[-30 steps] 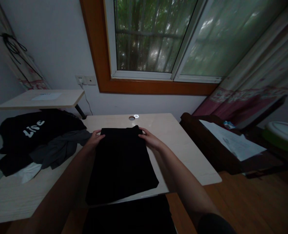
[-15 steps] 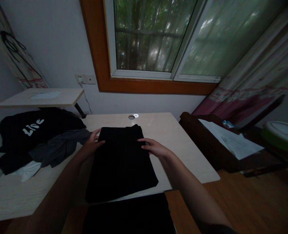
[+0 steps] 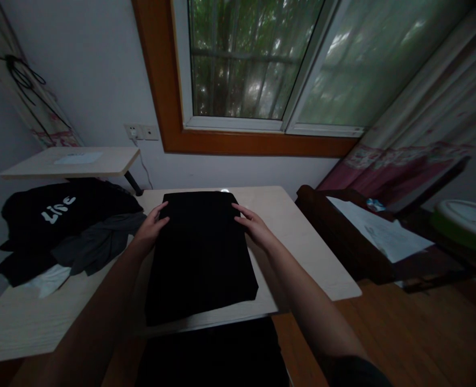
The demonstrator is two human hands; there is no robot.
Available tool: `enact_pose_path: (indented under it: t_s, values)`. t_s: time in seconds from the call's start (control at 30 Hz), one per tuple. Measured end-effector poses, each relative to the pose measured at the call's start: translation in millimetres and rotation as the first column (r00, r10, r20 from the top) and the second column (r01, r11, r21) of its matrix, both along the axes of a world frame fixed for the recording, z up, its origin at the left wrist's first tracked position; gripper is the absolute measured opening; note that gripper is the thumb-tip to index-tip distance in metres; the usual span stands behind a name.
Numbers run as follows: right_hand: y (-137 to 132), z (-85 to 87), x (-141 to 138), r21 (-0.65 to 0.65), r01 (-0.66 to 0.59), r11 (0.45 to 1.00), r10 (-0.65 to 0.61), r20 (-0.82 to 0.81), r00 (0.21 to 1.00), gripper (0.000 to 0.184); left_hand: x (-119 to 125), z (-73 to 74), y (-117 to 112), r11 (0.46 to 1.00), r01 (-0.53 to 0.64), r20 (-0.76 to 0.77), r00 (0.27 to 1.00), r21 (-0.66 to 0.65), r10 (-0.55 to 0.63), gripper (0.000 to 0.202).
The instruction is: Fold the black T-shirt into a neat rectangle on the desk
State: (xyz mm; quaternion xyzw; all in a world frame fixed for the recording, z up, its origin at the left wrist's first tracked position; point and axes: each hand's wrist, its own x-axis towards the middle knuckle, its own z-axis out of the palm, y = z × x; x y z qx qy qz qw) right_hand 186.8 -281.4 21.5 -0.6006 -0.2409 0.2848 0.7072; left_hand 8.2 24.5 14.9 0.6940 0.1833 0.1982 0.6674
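A folded black garment (image 3: 201, 252) lies flat on the pale wooden table (image 3: 302, 247), its near edge close to the table's front edge. At its upper left side rests my left hand (image 3: 151, 228), thumb and fingers apart, their tips touching the cloth's edge. Across from it, my right hand (image 3: 256, 223) touches the upper right side in much the same way, fingers spread. The cloth's far edge looks straight. Its dark colour hides the inner folds, and I cannot tell which kind of garment it is.
On the left, a heap of clothes holds a black garment with white lettering (image 3: 58, 209), a grey one (image 3: 96, 244) and something white (image 3: 52, 279). A raised shelf (image 3: 112, 161) overhangs it. Right of the table stands a dark brown piece of furniture (image 3: 342, 236) with a white sheet (image 3: 378, 228).
The garment's far edge, bunched at its right before, now lies smooth and reaches farther toward the wall, covering the table's hole. Both hands have moved forward along its sides.
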Motion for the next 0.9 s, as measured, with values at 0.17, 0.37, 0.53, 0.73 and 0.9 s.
enact_pose_path:
  t_s: [0.17,0.37,0.53,0.73,0.9]
  values:
    - [5.6,-20.7,7.7,-0.194,0.003,0.981,-0.003,0.001,1.000,0.065,8.2,-22.5,6.9,0.997,-0.023,-0.203,0.978,0.069,0.036,0.076]
    - [-3.9,-41.1,3.8,-0.360,0.090,0.928,-0.028,0.174,0.984,0.059,-12.4,-36.0,11.7,0.984,0.089,-0.303,0.952,0.154,-0.039,0.094]
    - [-15.8,-38.8,-4.6,-0.513,-0.038,0.857,0.127,0.139,0.982,0.071,-24.6,-25.1,6.7,0.964,0.186,-0.364,0.925,0.189,-0.107,0.103]
    - [-4.3,-57.3,-0.4,-0.303,0.060,0.951,-0.038,0.077,0.996,0.066,-15.8,-26.3,-3.4,0.961,0.113,-0.297,0.954,0.252,-0.034,0.099]
    - [20.5,-59.3,14.6,-0.161,0.189,0.969,-0.170,0.126,0.977,0.063,12.0,-36.0,7.0,0.960,-0.039,-0.205,0.974,0.277,0.098,0.093]
